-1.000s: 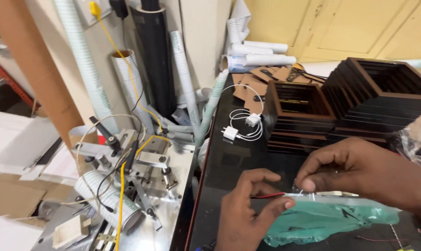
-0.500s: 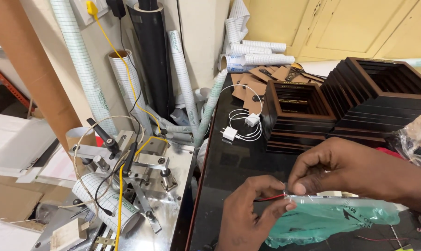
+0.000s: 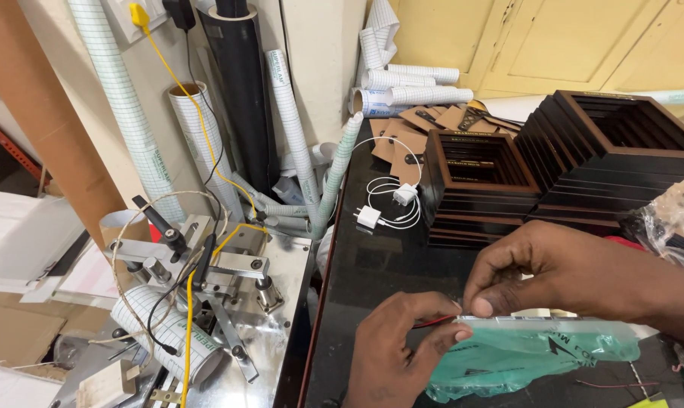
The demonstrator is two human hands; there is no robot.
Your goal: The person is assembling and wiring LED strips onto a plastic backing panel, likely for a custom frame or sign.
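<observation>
Both hands bare: left hand (image 3: 402, 344), right hand (image 3: 561, 276). No rings or watch visible; right forearm apparently unsleeved up to the frame edge.

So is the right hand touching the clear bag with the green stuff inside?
Touching. The head view shows the right hand with its fingertips pinching the top edge of the clear bag.

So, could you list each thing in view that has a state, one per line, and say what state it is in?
Left hand: pinching a thin red wire.
Right hand: pinching the top edge of the green plastic bag.
Green plastic bag: lying flat, crumpled.
White charger cable: coiled, unplugged, on the black table.
Dark wooden frames: stacked.
Yellow cable: plugged into the wall socket.
</observation>
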